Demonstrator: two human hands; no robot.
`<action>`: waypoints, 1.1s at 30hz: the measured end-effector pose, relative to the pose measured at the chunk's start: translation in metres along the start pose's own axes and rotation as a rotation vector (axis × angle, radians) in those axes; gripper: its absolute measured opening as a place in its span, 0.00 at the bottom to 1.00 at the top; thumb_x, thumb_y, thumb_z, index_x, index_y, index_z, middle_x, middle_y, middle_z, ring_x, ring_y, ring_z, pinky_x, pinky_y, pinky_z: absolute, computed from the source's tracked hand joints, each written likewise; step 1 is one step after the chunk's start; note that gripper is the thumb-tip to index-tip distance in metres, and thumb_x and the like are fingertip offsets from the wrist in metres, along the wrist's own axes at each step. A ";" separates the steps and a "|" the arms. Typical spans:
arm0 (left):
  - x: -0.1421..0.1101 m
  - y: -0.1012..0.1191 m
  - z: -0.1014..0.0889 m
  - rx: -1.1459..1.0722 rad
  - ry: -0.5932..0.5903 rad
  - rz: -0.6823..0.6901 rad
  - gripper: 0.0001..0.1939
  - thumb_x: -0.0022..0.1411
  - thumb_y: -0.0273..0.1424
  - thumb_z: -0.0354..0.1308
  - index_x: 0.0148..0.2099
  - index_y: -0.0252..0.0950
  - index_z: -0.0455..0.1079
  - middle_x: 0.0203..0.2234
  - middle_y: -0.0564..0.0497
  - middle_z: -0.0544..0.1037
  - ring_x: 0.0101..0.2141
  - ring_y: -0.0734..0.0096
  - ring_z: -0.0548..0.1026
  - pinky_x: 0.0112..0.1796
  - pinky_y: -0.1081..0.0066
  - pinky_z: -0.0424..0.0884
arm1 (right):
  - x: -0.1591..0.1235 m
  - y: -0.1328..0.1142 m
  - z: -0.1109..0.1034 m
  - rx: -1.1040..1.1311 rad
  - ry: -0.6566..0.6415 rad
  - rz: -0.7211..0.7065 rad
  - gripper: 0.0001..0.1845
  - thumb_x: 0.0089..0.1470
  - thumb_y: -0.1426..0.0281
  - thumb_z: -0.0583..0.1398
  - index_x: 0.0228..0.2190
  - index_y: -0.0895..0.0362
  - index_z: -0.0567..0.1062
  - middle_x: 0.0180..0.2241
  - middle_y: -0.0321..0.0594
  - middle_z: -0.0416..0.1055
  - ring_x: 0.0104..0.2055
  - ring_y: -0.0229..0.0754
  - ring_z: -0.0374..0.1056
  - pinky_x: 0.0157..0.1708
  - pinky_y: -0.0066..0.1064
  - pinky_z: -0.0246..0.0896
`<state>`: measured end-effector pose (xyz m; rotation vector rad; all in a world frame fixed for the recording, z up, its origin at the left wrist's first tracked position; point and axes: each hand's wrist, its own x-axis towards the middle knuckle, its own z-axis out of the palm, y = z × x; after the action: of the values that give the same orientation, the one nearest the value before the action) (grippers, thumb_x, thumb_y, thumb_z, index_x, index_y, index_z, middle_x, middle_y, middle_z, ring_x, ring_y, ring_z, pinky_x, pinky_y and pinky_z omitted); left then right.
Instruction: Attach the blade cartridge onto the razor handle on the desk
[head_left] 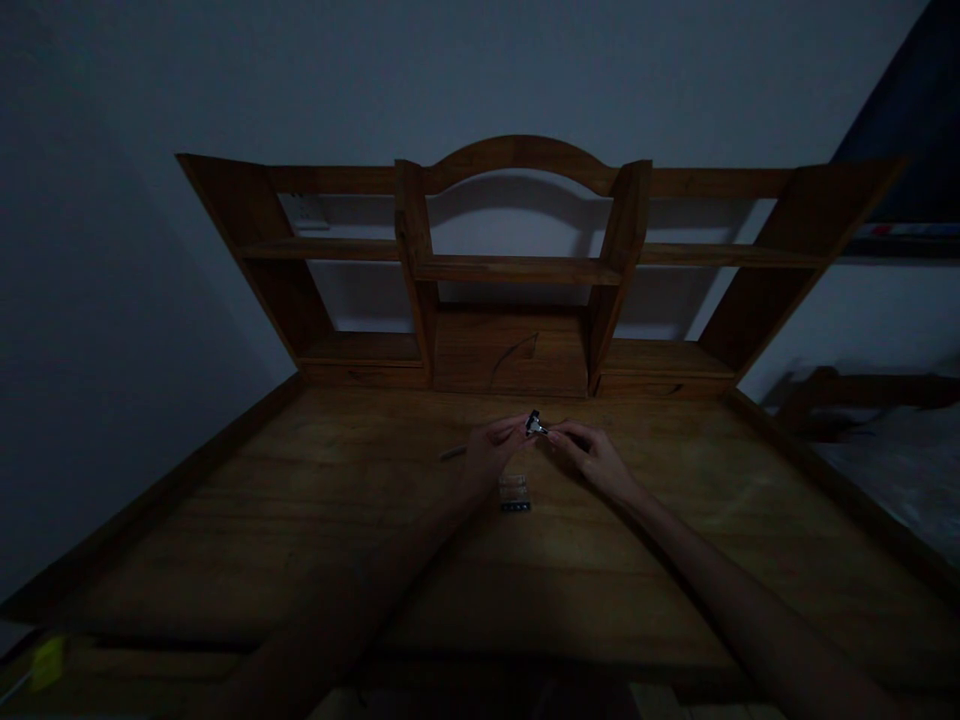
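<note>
Between my two hands, above the middle of the wooden desk (360, 520), is a small black-and-silver piece (535, 424); its kind is too small and dark to make out. My left hand (491, 450) pinches its left side with the fingertips. From the other side, the thumb and fingers of my right hand (589, 452) close on its narrow silver end. Just below the hands lies a small clear pack (514, 492) with a dark strip along its near edge. A thin greyish stick (453, 453) lies beside my left hand, partly hidden by it.
A wooden shelf unit (517, 268) with open compartments and low drawers rises along the desk's back edge. Raised side rails (847, 490) border the desk. Something yellow (49, 662) is at the lower left. The room is dim.
</note>
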<state>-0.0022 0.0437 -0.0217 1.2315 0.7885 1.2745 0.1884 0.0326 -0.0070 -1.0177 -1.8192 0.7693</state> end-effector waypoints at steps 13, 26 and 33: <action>0.001 -0.003 0.000 0.033 0.003 0.063 0.20 0.56 0.39 0.63 0.49 0.35 0.75 0.44 0.47 0.79 0.47 0.54 0.76 0.53 0.56 0.70 | 0.000 -0.005 -0.002 -0.034 0.008 -0.023 0.14 0.60 0.60 0.57 0.36 0.55 0.78 0.36 0.39 0.76 0.39 0.46 0.70 0.41 0.33 0.62; 0.001 -0.006 0.001 0.051 0.003 0.090 0.19 0.56 0.38 0.62 0.49 0.36 0.75 0.43 0.47 0.80 0.45 0.57 0.77 0.51 0.56 0.72 | -0.001 -0.002 0.000 -0.057 0.012 -0.050 0.15 0.60 0.60 0.56 0.37 0.55 0.78 0.38 0.41 0.76 0.41 0.47 0.70 0.44 0.35 0.62; -0.001 -0.003 0.002 0.131 0.025 0.155 0.18 0.59 0.38 0.60 0.49 0.35 0.75 0.44 0.48 0.79 0.44 0.59 0.78 0.50 0.59 0.73 | -0.001 -0.004 -0.001 -0.080 0.013 -0.058 0.15 0.61 0.61 0.56 0.38 0.56 0.78 0.38 0.41 0.76 0.41 0.46 0.70 0.42 0.34 0.61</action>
<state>0.0003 0.0430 -0.0238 1.4070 0.8177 1.3831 0.1880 0.0300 -0.0036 -1.0142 -1.8730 0.6582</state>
